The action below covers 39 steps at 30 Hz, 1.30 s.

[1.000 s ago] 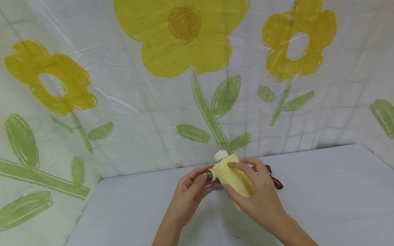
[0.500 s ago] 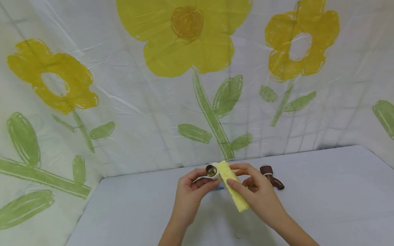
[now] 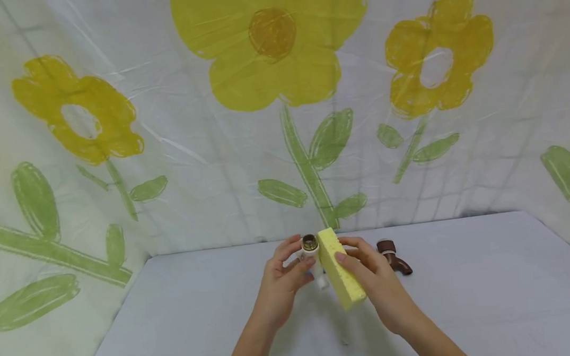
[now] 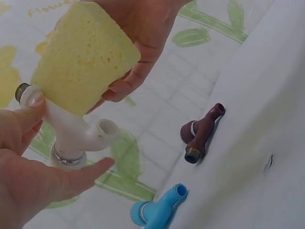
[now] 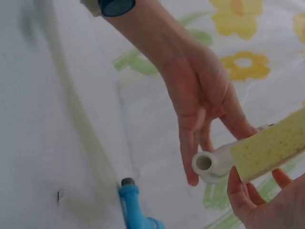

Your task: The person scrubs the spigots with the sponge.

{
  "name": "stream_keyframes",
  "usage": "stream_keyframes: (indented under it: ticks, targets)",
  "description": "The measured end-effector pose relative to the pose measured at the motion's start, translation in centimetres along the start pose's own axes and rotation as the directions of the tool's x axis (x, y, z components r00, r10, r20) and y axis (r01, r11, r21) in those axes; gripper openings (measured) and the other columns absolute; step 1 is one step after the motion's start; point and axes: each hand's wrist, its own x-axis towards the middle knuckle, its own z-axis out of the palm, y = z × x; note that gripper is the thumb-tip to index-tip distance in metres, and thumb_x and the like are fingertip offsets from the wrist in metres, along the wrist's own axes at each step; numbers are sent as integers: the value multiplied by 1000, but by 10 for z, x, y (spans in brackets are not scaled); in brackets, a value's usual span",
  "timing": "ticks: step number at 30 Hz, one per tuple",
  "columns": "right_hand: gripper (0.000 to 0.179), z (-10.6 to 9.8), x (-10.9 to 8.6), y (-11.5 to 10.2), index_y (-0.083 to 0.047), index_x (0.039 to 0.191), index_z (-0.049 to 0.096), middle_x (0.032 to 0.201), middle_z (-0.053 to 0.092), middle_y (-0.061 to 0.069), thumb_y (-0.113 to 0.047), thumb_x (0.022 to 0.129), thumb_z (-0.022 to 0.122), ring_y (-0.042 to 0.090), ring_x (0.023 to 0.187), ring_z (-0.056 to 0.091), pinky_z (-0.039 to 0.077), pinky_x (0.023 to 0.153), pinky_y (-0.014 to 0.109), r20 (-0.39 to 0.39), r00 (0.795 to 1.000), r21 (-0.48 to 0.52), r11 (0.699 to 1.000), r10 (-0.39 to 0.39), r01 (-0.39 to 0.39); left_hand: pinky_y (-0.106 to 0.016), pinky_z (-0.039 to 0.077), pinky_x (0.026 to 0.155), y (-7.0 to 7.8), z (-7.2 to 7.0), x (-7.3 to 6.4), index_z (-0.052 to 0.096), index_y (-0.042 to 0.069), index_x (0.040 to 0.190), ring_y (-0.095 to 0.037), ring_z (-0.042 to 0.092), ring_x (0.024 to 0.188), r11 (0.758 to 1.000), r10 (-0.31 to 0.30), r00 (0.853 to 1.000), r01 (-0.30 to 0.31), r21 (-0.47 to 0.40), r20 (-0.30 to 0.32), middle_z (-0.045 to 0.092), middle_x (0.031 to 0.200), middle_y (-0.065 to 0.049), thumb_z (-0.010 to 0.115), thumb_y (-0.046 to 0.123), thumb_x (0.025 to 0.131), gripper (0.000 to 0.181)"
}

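Observation:
In the head view, my left hand (image 3: 279, 284) holds a white faucet (image 3: 311, 254) between thumb and fingers, its brass threaded end facing up. The left wrist view shows the faucet's (image 4: 71, 126) spout opening and a silver ring by its round knob. My right hand (image 3: 380, 282) grips a pale yellow sponge (image 3: 339, 268), thumb on its narrow side. The sponge (image 4: 88, 57) lies against the faucet's body in the left wrist view and covers part of it. Seen from the right wrist, the sponge (image 5: 271, 148) hides the faucet's threaded end.
A brown faucet (image 3: 392, 257) lies on the white-covered table (image 3: 466, 276), right of my hands. A blue faucet (image 4: 159, 210) lies near it, mostly hidden by my left hand in the head view. Behind the table hangs a flower-printed sheet (image 3: 209, 202).
My left hand has turned the white faucet, its threaded end swinging from leftward to upward. The sponge has tipped from its broad face to its narrow side toward me, still by the faucet.

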Motion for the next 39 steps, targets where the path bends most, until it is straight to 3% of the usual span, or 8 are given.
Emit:
stream_keyframes:
  ticks: [4,11,15,22,25,28,32,39]
  targets:
    - [40,0,0,-1,-8,142,57,133,63,20,-26,107,59,24,87,64,55,62,30,-19,1000,0,1000,-3,3,-35,61,91,0,2,-1,52,-10,142,-32,60,131,998,-13,999,15,-53,44,25,167,-20,67,2,101,45]
    - [44,-3,1,-3,-8,147,53,132,62,19,-28,107,57,23,86,65,57,64,32,-34,999,24,1000,11,-10,-28,54,85,-2,1,2,61,-8,132,-19,64,115,999,-13,999,11,34,46,31,166,-16,69,3,99,36]
    - [44,-4,2,-4,-8,147,51,131,62,18,-27,108,54,23,88,65,58,66,32,-37,999,39,999,21,-20,-26,54,85,-2,0,2,64,-6,127,-16,65,110,999,-9,997,7,37,74,32,165,-16,71,3,98,31]
    - [42,-6,3,-4,-5,146,50,122,66,12,-26,110,52,21,86,67,59,67,33,-14,1000,74,997,2,-1,-30,56,94,-2,-2,3,63,-11,127,-30,64,124,995,12,997,-19,95,73,38,162,-16,72,2,98,33]
    - [40,-9,3,-6,-6,145,49,120,66,9,-25,110,51,21,86,67,59,66,33,-28,999,84,996,-19,21,-42,47,111,-3,-2,3,68,-9,124,-37,52,139,986,30,996,-42,158,83,42,159,-16,73,5,98,30]
    - [39,-11,4,-6,-5,145,49,119,66,7,-25,111,51,21,86,67,59,67,33,-25,1000,81,997,-18,20,-48,40,115,-3,-3,3,71,-5,122,-35,43,145,976,37,994,-57,211,100,44,156,-14,74,8,98,27]
    - [41,-12,5,-6,-6,146,49,121,66,8,-26,111,51,20,87,67,60,68,33,-27,1000,72,997,-6,8,-43,42,103,-1,-4,3,75,2,119,-32,40,142,963,26,994,-55,265,110,45,155,-11,76,12,97,24]
    - [40,-14,4,-9,-6,145,50,122,65,9,-25,110,52,21,86,66,59,66,33,-70,997,56,998,-21,25,-42,45,99,3,-6,2,78,7,117,-35,35,146,943,-1,990,-46,329,141,42,156,-11,76,17,98,22]
